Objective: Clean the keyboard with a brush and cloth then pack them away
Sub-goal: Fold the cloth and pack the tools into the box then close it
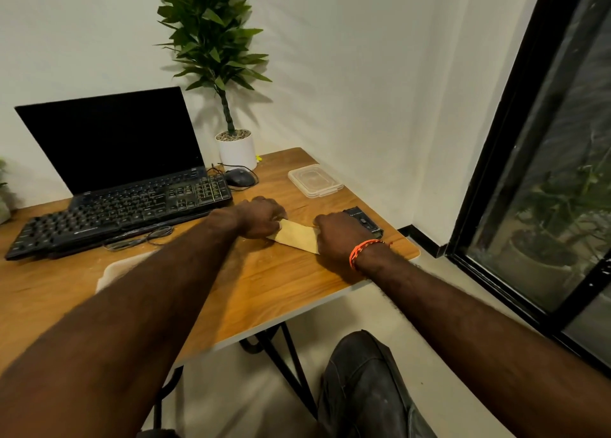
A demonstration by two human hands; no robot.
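left hand and right hand each grasp an end of a folded yellow cloth lying on the wooden desk; black keyboard sits just left; clear lid behind

A home office corner: wooden desk, laptop, keyboard, potted plant.
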